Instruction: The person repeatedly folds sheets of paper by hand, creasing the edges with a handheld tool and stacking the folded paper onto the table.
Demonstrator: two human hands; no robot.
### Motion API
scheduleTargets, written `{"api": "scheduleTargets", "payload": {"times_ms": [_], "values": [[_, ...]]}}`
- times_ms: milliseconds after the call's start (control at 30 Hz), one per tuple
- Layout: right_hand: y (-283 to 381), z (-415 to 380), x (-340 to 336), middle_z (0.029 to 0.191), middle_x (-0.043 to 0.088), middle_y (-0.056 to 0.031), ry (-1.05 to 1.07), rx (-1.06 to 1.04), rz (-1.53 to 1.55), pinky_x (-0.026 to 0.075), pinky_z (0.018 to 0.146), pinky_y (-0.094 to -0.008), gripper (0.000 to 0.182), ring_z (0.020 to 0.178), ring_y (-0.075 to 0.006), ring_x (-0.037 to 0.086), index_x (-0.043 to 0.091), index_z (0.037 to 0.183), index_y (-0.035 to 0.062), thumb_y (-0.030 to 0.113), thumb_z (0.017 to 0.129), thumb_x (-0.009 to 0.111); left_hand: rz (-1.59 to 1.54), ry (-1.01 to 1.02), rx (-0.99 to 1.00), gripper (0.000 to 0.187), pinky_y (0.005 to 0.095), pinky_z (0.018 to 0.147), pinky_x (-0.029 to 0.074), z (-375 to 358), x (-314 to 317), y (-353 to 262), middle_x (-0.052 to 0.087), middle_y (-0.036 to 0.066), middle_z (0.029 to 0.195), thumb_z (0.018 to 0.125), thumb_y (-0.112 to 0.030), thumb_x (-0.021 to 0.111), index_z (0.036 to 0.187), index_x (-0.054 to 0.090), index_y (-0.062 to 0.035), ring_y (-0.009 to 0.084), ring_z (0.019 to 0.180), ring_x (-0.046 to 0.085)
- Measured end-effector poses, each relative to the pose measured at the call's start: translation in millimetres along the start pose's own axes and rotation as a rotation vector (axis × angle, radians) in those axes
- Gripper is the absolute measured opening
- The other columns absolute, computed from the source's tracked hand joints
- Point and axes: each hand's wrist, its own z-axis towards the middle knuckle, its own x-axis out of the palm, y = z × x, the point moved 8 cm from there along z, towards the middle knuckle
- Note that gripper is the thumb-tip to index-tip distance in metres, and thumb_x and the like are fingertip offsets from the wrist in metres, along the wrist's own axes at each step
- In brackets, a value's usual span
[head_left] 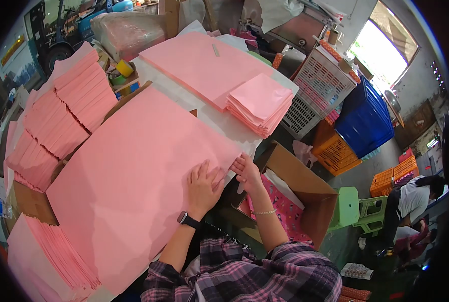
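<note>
A large pink paper sheet (pixel 128 166) covers the near part of the worktable, and its right corner is lifted slightly. My left hand (pixel 202 189), with a dark watch at the wrist, lies flat on the sheet near that corner, fingers spread. My right hand (pixel 246 172), wearing a bracelet, has its fingers closed on the sheet's corner. Something pale and narrow shows below those fingers; I cannot make out what it is. Behind the large sheet sits a stack of folded pink sheets (pixel 260 103), beside a flat pile of large pink sheets (pixel 199 63).
Bundles of folded pink paper (pixel 58 116) stand along the left side. An open cardboard box (pixel 305 186) with patterned pink material is right of my right arm. Beyond are green stools (pixel 345 207), a blue crate (pixel 366 113) and orange crates (pixel 332 151). A person (pixel 416 201) bends at far right.
</note>
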Motion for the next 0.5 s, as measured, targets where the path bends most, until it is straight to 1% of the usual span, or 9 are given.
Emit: {"api": "scheduleTargets", "payload": {"times_ms": [100,133,233,267,367,400,467,500], "values": [[2,4,-5,0.105,0.069,-0.0027,-0.095,-0.09,-0.156,0.028,0.041,-0.015,0.041,0.089,-0.0126,0.068,0.061,0.114,0.0005,0.038,0.096,0.058,-0.001,0.017,0.01,0.041,0.0475,0.107,0.03,0,2,1,0.051,0.013,0.139,0.085,-0.029,0.063,0.124,0.064,-0.0149,0.0339,0.127,0.042],[0,9,-6,0.105,0.069,-0.0027,-0.092,-0.091,-0.156,0.028,0.041,-0.015,0.041,0.089,-0.0126,0.068,0.061,0.114,0.0005,0.038,0.096,0.058,0.001,0.015,0.011,0.041,0.0475,0.107,0.03,0,2,2,0.051,0.013,0.139,0.085,-0.029,0.063,0.124,0.064,-0.0149,0.0339,0.127,0.042],[6,21,-10,0.089,0.072,-0.0097,-0.159,-0.256,-0.435,0.039,0.044,-0.025,0.04,0.074,-0.0203,0.069,0.066,0.1,-0.0002,0.037,0.086,0.069,0.031,0.014,0.018,0.043,0.0469,0.107,0.032,0,1,1,0.052,0.014,0.138,0.086,-0.029,0.063,0.125,0.063,-0.0126,0.034,0.124,0.045],[7,21,-4,0.089,0.072,-0.0097,-0.14,-0.263,-0.444,0.039,0.044,-0.025,0.04,0.074,-0.0203,0.069,0.066,0.1,-0.0002,0.037,0.086,0.069,0.038,-0.005,0.011,0.043,0.0469,0.107,0.032,0,2,4,0.052,0.014,0.138,0.086,-0.029,0.063,0.125,0.063,-0.0126,0.034,0.124,0.045],[39,-8,30,0.074,0.069,-0.0145,-0.417,-0.694,-1.16,0.05,0.054,-0.0381,0.03,0.069,-0.0303,0.068,0.067,0.091,0.0016,0.03,0.083,0.07,-0.275,-0.024,-0.077,0.04,0.0452,0.109,0.033,0,11,26,0.051,0.017,0.137,0.09,-0.022,0.058,0.126,0.06,-0.0053,0.0364,0.125,0.047],[40,-15,49,0.074,0.069,-0.0145,-0.378,-0.731,-1.169,0.05,0.054,-0.0381,0.03,0.069,-0.0303,0.068,0.067,0.091,0.0016,0.03,0.083,0.07,-0.261,-0.072,-0.087,0.04,0.0452,0.109,0.033,6,5,31,0.051,0.017,0.137,0.09,-0.022,0.058,0.126,0.06,-0.0053,0.0364,0.125,0.047],[36,-45,82,0.093,0.068,-0.0185,-0.483,-0.881,-1.445,0.053,0.071,-0.0437,0.035,0.081,-0.0349,0.067,0.066,0.102,0.0019,0.028,0.078,0.07,-0.908,-0.259,-0.342,0.04,0.0432,0.108,0.035,7,0,62,0.051,0.019,0.136,0.089,-0.012,0.057,0.128,0.057,-0.0022,0.0382,0.124,0.048],[30,-55,94,0.093,0.068,-0.0185,-0.448,-0.915,-1.452,0.053,0.071,-0.0437,0.035,0.081,-0.0349,0.067,0.066,0.102,0.0019,0.028,0.078,0.07,-1.24,-0.351,-0.446,0.041,0.0422,0.108,0.036,4,0,76,0.051,0.02,0.136,0.089,-0.007,0.056,0.13,0.055,-0.0007,0.0391,0.123,0.049]]}}
